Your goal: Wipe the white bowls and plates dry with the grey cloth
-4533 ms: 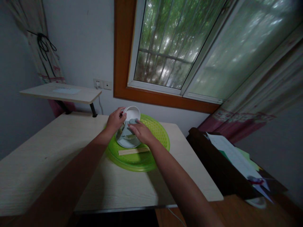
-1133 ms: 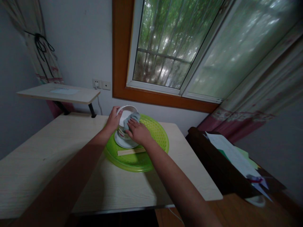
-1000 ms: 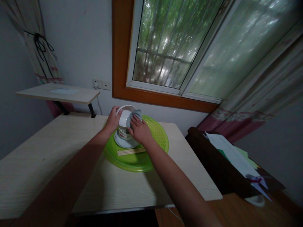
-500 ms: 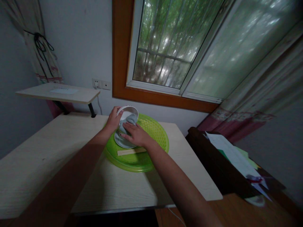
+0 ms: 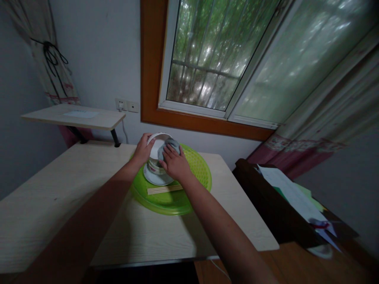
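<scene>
My left hand [image 5: 142, 150] grips the left rim of a white bowl [image 5: 155, 148], which is tilted with its inside facing me. A grey-blue cloth [image 5: 169, 146] lies under the fingers of my right hand [image 5: 175, 161], pressed against the bowl's right inner side. Below the held bowl, another patterned bowl [image 5: 155, 169] shows in part, standing on a white plate [image 5: 154, 180]. Beside the plate, on its near side, lie several light chopsticks [image 5: 164, 189]. All of these are on or above a round green tray [image 5: 174, 208]; my right hand covers part of the stacked dishes.
The tray rests on a pale wooden table [image 5: 148, 236]. A small raised shelf [image 5: 74, 118] with a sheet of paper stands at the back left. Behind are the wall and a window [image 5: 207, 67]. At right, papers [image 5: 290, 193] lie on a dark piece of furniture [image 5: 254, 197].
My right hand has moved the cloth down and left inside the bowl, then back up to its right rim. The bowl's tilt varies slightly while my left hand keeps its grip.
</scene>
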Demonstrator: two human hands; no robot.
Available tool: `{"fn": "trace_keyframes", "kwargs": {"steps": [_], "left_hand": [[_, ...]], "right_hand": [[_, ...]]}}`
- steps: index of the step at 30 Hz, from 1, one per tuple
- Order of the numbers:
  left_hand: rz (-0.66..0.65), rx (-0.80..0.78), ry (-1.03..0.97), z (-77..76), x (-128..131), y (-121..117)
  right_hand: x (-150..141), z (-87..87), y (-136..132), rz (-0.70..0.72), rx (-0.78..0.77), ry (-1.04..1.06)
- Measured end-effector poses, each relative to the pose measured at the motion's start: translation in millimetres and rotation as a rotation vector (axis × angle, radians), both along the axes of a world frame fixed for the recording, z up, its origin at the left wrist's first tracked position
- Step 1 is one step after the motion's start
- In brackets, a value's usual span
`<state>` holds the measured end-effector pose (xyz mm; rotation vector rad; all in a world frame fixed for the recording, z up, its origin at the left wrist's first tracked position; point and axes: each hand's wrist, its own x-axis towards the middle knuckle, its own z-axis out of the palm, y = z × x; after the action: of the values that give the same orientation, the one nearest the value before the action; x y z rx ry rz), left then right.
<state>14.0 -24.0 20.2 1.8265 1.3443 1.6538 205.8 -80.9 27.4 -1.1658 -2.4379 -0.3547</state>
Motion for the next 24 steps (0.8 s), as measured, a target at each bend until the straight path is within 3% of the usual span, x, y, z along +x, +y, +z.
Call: {"fn": "trace_keyframes", "kwargs": {"steps": [6, 18, 24], "left_hand": [[0.008, -0.015, 0.009, -2.4, 0.2, 1.9], [-0.001, 0.079, 0.081, -1.2, -1.5, 2.2], [0.01, 0.065, 0.064, 0.0, -1.0, 0.9]], "right_hand": [[-0.8, -0.8, -0.2, -0.01, 0.01, 0.004], [-2.9, -0.9, -1.6, 0.201, -0.267, 0.004], [-3.6, -1.2, 0.1, 0.218, -0.303, 0.02]]}}
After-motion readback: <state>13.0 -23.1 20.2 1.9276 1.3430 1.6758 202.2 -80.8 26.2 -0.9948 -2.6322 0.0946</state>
